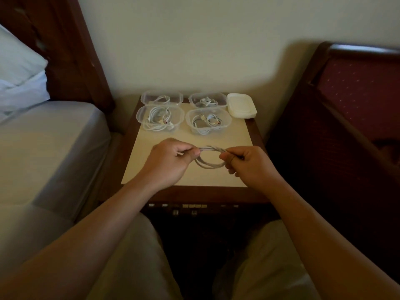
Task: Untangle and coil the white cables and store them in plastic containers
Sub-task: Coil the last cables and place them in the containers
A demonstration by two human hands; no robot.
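Both hands were up over the counter [151, 169], working one white cable [208, 163]. Left hand [171, 161] had its grip pinched on the coil's 9 o'clock side, right hand [244, 163] clamped at 3 o'clock, loops hanging between them, probably to keep the coil round while the tail got tucked. Four clear containers [161, 118] sat at 12 o'clock, each already holding cables, open tops facing up for easy drop-in. Stack of lids [241, 106] at 1 o'clock, just beside the far right container. My read: last cable, coil nearly done.
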